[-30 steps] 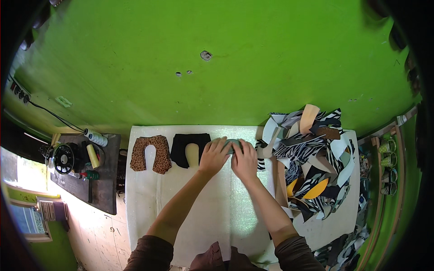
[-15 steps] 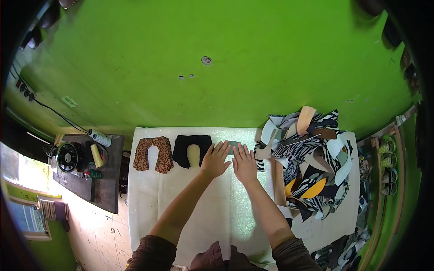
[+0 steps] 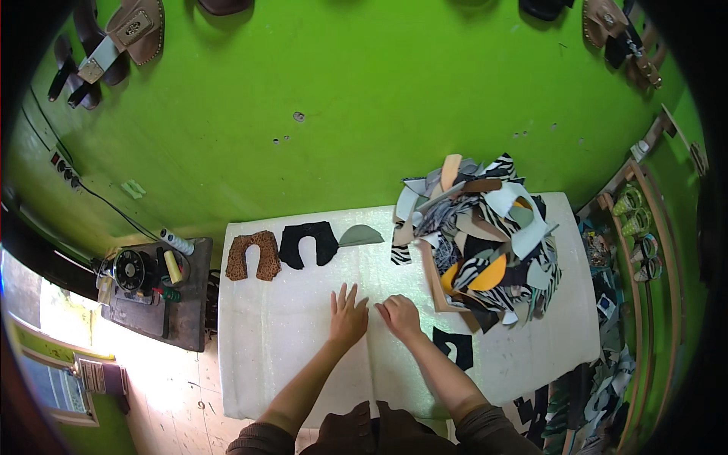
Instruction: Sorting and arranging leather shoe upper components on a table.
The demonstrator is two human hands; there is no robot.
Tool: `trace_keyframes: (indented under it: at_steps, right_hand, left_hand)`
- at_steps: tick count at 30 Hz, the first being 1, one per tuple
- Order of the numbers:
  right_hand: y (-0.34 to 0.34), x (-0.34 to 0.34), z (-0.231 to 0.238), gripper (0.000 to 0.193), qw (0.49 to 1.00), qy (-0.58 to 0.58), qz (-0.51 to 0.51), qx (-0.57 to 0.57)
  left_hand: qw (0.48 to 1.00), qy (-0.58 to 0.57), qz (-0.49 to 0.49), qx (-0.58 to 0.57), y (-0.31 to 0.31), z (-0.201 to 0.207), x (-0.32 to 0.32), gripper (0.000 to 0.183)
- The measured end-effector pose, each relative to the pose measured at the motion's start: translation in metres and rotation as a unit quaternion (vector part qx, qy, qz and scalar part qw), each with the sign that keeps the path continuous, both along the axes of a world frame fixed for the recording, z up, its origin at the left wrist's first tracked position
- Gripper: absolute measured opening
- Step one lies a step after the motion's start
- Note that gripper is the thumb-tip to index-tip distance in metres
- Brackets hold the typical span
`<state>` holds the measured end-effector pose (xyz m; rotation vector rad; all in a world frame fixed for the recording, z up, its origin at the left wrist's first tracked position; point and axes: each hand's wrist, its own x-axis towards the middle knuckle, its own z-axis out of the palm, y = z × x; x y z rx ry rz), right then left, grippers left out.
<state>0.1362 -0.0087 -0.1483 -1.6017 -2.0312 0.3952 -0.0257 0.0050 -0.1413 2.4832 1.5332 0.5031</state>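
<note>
The left hand (image 3: 349,318) lay palm down with its fingers loosely spread over the bare white table cover (image 3: 296,364), while the right hand (image 3: 400,315) was curled, thumb and forefinger drawn close together; whether it pinched anything could not be told. Half a second earlier both hands had been flat over the green half-round piece (image 3: 362,236); now they had come back toward the body, leaving that piece wholly uncovered, flat side toward the person. It sat at the right end of a row, beside the black arch-shaped piece (image 3: 307,230), though whether their edges touched was unclear, with the leopard-print arch (image 3: 254,240) at the far left. The green piece thus appeared placed, and neither hand touched the row. Right of it stood the heap of offcuts (image 3: 485,235), and a black notched piece (image 3: 462,347) lay just beside the right forearm.
</note>
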Motion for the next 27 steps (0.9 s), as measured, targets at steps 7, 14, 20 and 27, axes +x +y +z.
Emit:
trace_keyframes:
  at_steps: [7,14,20,27]
  right_hand:
    - [-0.047,0.025,0.030,0.021,0.985,0.081,0.009,0.152]
    - [-0.062,0.073,0.083,0.012,0.976,0.079,-0.010,0.201]
    - [-0.036,0.134,0.110,0.023,0.972,-0.061,-0.084,0.209]
    - [-0.008,0.158,0.113,0.040,0.973,-0.137,-0.022,0.184]
  left_hand:
    - [1.000,0.008,0.001,-0.029,-0.049,0.020,0.033,0.034]
    - [0.998,-0.049,-0.002,0.031,-0.052,0.061,0.085,0.035]
    - [0.995,-0.061,0.008,0.080,-0.047,0.076,0.129,0.037]
    - [0.994,-0.081,0.031,0.067,-0.031,0.073,0.137,0.038]
